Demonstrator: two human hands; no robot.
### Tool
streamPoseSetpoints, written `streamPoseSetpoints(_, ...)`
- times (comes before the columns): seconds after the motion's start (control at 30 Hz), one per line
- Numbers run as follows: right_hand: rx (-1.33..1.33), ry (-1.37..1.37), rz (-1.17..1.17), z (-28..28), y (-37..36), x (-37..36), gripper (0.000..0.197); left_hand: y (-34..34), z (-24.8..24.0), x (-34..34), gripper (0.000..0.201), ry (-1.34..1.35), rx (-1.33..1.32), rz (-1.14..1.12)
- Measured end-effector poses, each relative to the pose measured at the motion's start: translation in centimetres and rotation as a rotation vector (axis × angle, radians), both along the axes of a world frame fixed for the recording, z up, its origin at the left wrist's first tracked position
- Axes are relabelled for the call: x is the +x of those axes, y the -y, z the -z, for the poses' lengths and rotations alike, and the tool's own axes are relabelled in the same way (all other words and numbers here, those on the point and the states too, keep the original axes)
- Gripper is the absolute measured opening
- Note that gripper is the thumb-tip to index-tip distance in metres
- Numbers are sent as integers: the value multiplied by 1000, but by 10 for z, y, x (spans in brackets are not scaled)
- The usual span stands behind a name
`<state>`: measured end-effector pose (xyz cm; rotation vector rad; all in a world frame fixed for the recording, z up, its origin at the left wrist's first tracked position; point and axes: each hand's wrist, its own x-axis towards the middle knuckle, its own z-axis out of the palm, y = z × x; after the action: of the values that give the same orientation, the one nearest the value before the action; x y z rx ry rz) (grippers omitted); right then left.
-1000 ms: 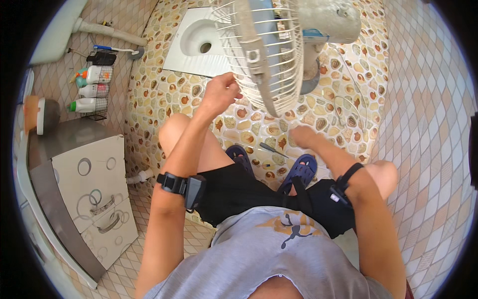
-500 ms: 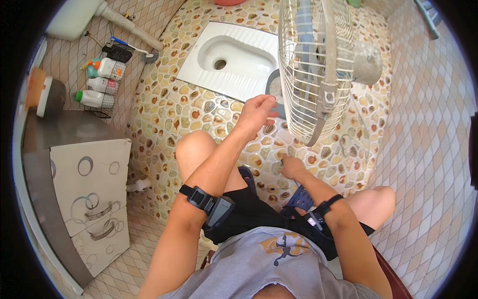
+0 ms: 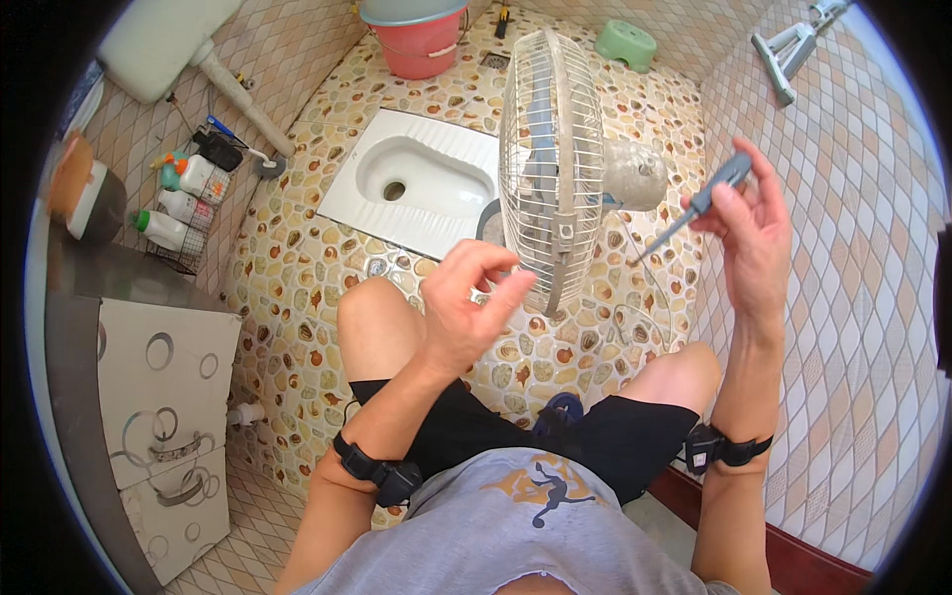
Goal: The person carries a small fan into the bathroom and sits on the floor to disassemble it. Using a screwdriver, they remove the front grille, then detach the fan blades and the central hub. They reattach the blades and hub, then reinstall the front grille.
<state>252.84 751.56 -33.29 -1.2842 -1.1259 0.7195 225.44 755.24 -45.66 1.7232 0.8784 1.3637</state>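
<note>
A standing fan (image 3: 553,178) with a dusty wire guard faces left in front of me. Its motor housing (image 3: 635,176) juts out on the right. My left hand (image 3: 466,302) is beside the lower left edge of the guard, thumb and forefinger curled close together; anything between them is too small to make out. Raised to the right of the fan, my right hand (image 3: 751,233) grips a screwdriver (image 3: 716,188) by its grey-blue handle, the shaft slanting down and left. Part of the fan's grey base (image 3: 491,220) shows behind the guard.
A white squat toilet (image 3: 352,213) is set in the pebble-patterned floor. Beyond stand a red bucket (image 3: 416,45) and a green stool (image 3: 627,45). Wire baskets of bottles (image 3: 188,203) and a cabinet (image 3: 164,397) line the left side. A cord (image 3: 659,302) lies below the motor.
My right hand has risen from the floor and now holds up a screwdriver. My left hand has shifted down and left, its fingers curled. The view has tilted up, showing the bucket and stool.
</note>
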Motion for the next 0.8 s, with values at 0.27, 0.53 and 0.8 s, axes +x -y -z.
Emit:
streamPoseSetpoints(0.27, -17, 226, -197, -40, -66, -52, 53, 9, -33, 34, 21, -114, 169, -150)
streamPoseSetpoints(0.53, -65, 292, -241, -32, -75, -55, 51, 11, -29, 34, 21, -158, 166, -151)
streamPoseSetpoints(0.8, -92, 442, -266, -42, -79, -63, 48, 8, -27, 37, 20, -180, 179, -173)
